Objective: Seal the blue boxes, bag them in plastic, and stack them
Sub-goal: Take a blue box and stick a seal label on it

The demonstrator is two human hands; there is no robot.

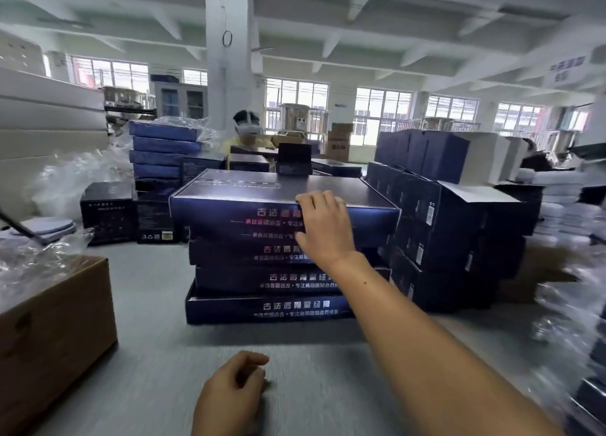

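The right hand (pixel 323 227) reaches forward to the top blue box (pixel 246 193) of a stack of blue boxes (pixel 262 278), its fingers curled over the front top edge and its thumb down the printed front face; the left hand (pixel 231 389) rests loosely curled on the grey table (pixel 157 304), holding nothing. A brown cardboard box (pixel 55 320) stands at the left with crumpled clear plastic (pixel 36 258) above it; dark boxes (pixel 436 225) are piled just right of the stack; behind, a second pile of blue boxes (pixel 162 150) stands beside a person wearing a headset (pixel 247 133).
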